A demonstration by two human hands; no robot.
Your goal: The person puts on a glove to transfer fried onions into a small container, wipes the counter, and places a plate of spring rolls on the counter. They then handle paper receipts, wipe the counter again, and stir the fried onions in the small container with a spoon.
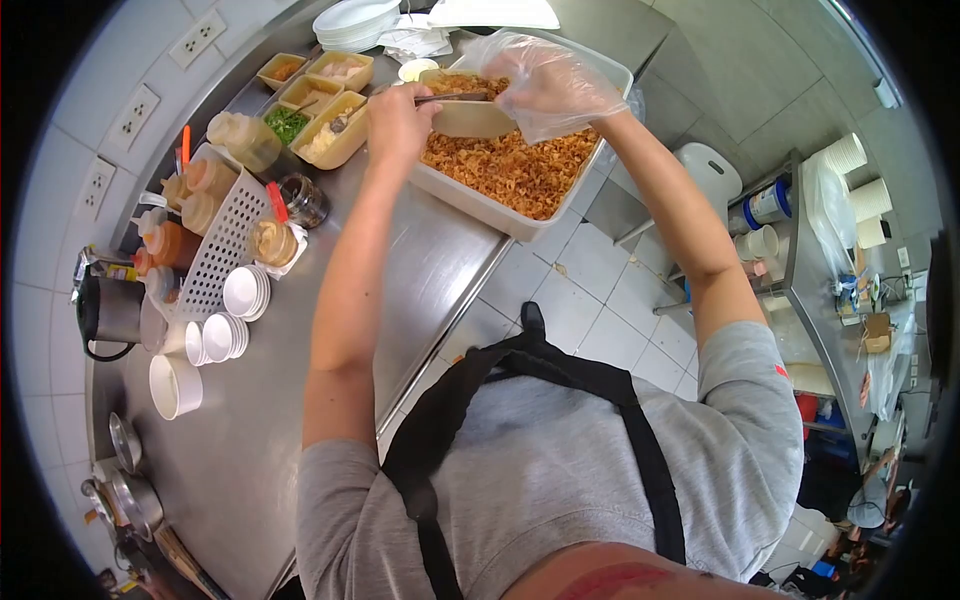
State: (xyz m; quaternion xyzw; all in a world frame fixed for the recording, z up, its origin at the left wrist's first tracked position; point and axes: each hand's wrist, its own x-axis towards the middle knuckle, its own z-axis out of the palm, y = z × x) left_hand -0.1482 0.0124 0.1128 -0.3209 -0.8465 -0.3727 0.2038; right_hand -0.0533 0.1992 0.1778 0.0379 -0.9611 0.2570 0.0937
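Note:
A large white tub (pixel 470 195) full of fried brown food stands at the counter's edge. My left hand (pixel 398 120) is bare and grips a metal utensil (pixel 455 97) whose tip reaches over the tub. My right hand (pixel 545 85), in a clear plastic glove, holds a pale bowl (pixel 470 118) tilted above the fried food. The utensil's end lies across the bowl's rim. What the bowl contains is hidden.
Yellow trays of garnishes (pixel 315 105) sit left of the tub. Sauce bottles fill a white basket (pixel 225 240), with stacked small white dishes (pixel 235 310) and a cup (pixel 175 385) nearby. Plates (pixel 355 25) are stacked at the back. A shelf unit (pixel 840 260) stands at the right.

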